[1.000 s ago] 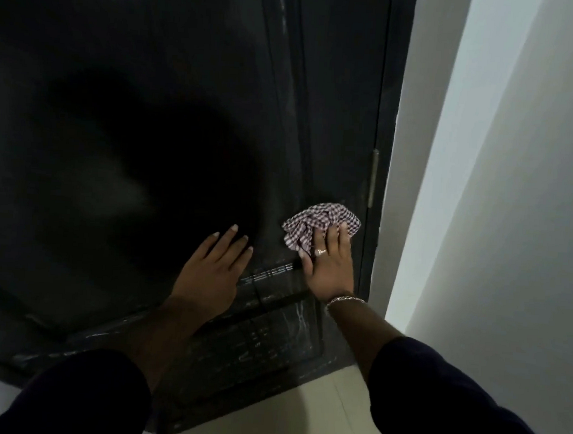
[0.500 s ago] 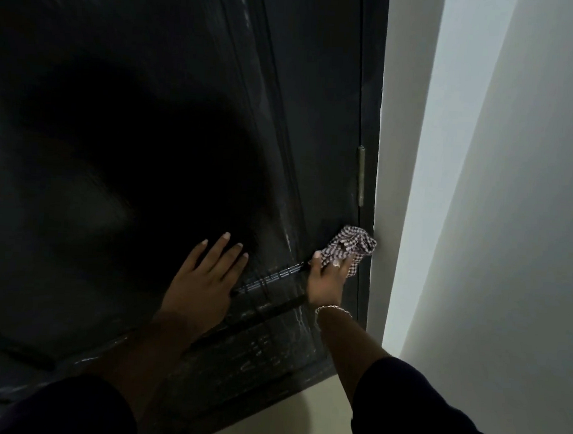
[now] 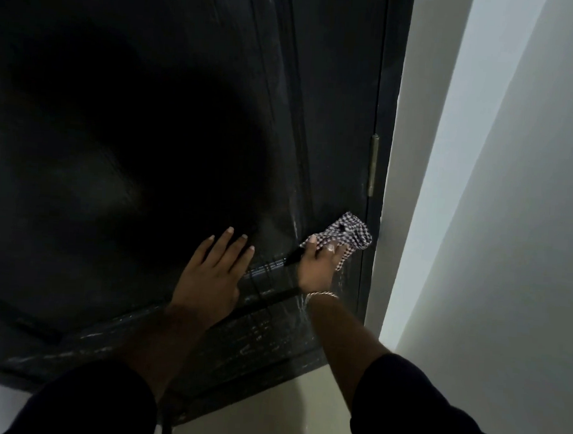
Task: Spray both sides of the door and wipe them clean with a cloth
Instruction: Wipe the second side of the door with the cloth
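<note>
A checked cloth (image 3: 349, 234) is pressed against the dark door (image 3: 334, 119) by the right hand (image 3: 319, 265), low down near the door's hinge edge, just below the hinge (image 3: 373, 165). The cloth is bunched under the fingers, which are curled over it. The left hand (image 3: 213, 272) is laid flat on the door with fingers straight and spread, nothing held in it. Wet streaks are seen on the lower panel beneath both hands
</note>
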